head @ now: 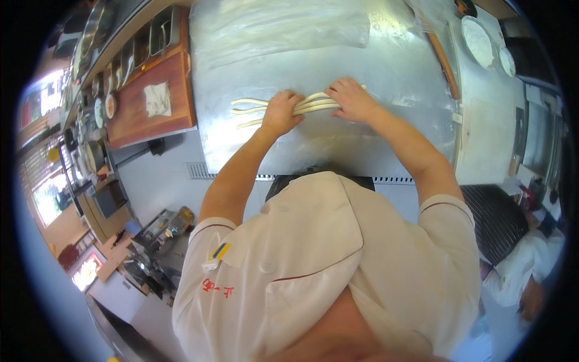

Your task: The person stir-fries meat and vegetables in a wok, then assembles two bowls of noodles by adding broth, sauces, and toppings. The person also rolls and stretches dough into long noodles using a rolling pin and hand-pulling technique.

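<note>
Several long, thin strands of pale dough (316,105) lie side by side across a metal worktop (280,74). My left hand (281,112) is on the strands left of their middle, its fingers curled over them and its thumb on the near side. Their separate left ends spread out past it on the metal. Over the right part of the strands is my right hand (350,99), its fingers and thumb around them; one short end shows beyond it. Between the hands the strands run close together, with a gap at the far side. The palms are hidden.
Beyond the strands lies a clear plastic sheet (289,31). At the left is a reddish board (135,122) with a white cloth (158,99) and metal containers (162,31). A wooden rolling pin (443,65) and a bowl of white powder (478,41) are at the right. A person (520,267) is at lower right.
</note>
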A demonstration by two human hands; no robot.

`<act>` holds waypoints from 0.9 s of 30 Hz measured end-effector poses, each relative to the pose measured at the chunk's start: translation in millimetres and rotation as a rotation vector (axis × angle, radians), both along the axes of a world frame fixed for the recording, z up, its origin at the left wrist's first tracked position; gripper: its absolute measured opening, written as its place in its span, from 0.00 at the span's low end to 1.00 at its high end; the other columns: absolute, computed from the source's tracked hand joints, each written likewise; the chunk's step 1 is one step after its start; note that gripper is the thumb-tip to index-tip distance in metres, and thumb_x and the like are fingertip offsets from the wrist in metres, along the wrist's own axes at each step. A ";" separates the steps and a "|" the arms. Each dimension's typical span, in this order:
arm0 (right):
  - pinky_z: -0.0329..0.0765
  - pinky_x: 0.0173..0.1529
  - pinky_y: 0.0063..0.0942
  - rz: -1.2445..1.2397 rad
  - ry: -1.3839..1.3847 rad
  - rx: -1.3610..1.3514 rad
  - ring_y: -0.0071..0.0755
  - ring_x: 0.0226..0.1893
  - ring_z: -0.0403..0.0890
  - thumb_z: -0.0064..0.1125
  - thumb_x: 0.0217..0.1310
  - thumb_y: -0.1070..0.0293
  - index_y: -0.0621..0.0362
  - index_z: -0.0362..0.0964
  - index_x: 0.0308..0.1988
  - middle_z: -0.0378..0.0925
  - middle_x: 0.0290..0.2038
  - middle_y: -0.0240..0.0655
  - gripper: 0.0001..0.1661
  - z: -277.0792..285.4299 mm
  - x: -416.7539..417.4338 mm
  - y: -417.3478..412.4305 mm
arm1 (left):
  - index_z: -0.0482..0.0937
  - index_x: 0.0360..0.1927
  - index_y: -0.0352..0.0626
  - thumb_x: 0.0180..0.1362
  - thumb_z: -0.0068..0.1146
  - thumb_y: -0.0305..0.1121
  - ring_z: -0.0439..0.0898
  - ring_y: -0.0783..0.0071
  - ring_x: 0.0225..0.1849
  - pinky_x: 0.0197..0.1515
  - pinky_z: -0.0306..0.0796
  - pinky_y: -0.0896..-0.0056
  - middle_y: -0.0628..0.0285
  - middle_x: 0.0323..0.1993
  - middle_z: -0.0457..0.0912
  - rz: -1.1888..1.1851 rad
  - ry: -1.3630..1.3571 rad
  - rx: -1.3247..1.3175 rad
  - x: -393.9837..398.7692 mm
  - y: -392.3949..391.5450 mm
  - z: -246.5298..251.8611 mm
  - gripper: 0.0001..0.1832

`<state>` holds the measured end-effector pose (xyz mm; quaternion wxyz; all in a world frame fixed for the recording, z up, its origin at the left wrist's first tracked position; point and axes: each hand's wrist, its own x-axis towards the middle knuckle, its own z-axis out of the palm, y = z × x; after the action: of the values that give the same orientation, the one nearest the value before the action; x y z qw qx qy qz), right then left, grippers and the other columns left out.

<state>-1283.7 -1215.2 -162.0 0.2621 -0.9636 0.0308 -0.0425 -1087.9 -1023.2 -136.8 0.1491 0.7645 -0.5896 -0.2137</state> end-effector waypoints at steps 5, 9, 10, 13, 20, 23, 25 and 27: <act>0.71 0.58 0.42 0.079 0.066 0.043 0.44 0.51 0.73 0.73 0.48 0.60 0.53 0.74 0.49 0.73 0.46 0.35 0.27 -12.2 -1.1 -7.2 | 0.79 0.54 0.50 0.41 0.76 0.36 0.74 0.53 0.55 0.60 0.68 0.56 0.55 0.53 0.77 -0.022 -0.023 0.110 2.3 7.0 -6.2 0.32; 0.72 0.57 0.41 -0.069 -0.021 -0.014 0.45 0.50 0.73 0.73 0.47 0.60 0.54 0.73 0.50 0.73 0.46 0.37 0.29 -5.2 -33.7 -27.6 | 0.76 0.58 0.48 0.41 0.77 0.41 0.72 0.48 0.57 0.62 0.66 0.52 0.55 0.54 0.76 0.016 -0.226 0.007 43.7 49.4 11.0 0.37; 0.72 0.56 0.41 -0.108 0.004 -0.030 0.45 0.50 0.73 0.73 0.47 0.60 0.55 0.73 0.50 0.73 0.46 0.37 0.30 -6.0 -42.6 -30.2 | 0.76 0.58 0.47 0.42 0.77 0.41 0.72 0.48 0.56 0.62 0.66 0.51 0.55 0.54 0.76 0.028 -0.237 0.083 54.4 60.6 13.0 0.36; 0.72 0.56 0.42 -0.029 0.167 0.027 0.46 0.50 0.73 0.73 0.47 0.61 0.56 0.73 0.51 0.73 0.47 0.38 0.31 -3.9 -60.6 -21.3 | 0.76 0.57 0.45 0.46 0.74 0.41 0.73 0.51 0.55 0.64 0.65 0.50 0.55 0.51 0.76 -0.056 -0.209 0.210 74.0 83.5 16.5 0.33; 0.71 0.55 0.44 -0.338 0.098 0.054 0.51 0.49 0.73 0.70 0.50 0.66 0.58 0.73 0.53 0.74 0.47 0.42 0.28 1.7 -66.9 13.5 | 0.76 0.57 0.45 0.50 0.71 0.40 0.74 0.57 0.56 0.68 0.62 0.50 0.56 0.52 0.77 -0.053 -0.213 0.400 102.0 114.4 2.6 0.30; 0.71 0.55 0.45 -0.481 0.107 0.065 0.53 0.50 0.73 0.69 0.50 0.67 0.59 0.73 0.52 0.74 0.47 0.43 0.28 5.1 -65.5 31.6 | 0.76 0.58 0.46 0.49 0.72 0.41 0.75 0.55 0.56 0.67 0.62 0.49 0.55 0.53 0.76 -0.045 -0.243 0.194 102.0 116.7 22.4 0.32; 0.71 0.55 0.46 -0.561 0.094 0.016 0.54 0.50 0.73 0.69 0.50 0.68 0.60 0.72 0.52 0.74 0.47 0.44 0.28 9.9 -61.9 39.1 | 0.76 0.57 0.46 0.49 0.72 0.39 0.75 0.55 0.54 0.65 0.64 0.50 0.56 0.52 0.76 0.066 -0.236 0.166 107.3 129.4 20.9 0.31; 0.71 0.55 0.46 -0.559 0.065 -0.005 0.54 0.50 0.73 0.68 0.51 0.69 0.61 0.72 0.52 0.74 0.47 0.44 0.27 4.8 -63.0 44.7 | 0.76 0.57 0.46 0.49 0.72 0.37 0.75 0.54 0.52 0.62 0.67 0.51 0.55 0.51 0.76 0.171 -0.197 0.161 110.6 142.2 18.0 0.30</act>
<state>-1346.7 -1170.5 -157.2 0.2364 -0.9192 0.3040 -0.0823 -977.4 -881.0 -118.9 0.0464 0.8386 -0.5151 -0.1707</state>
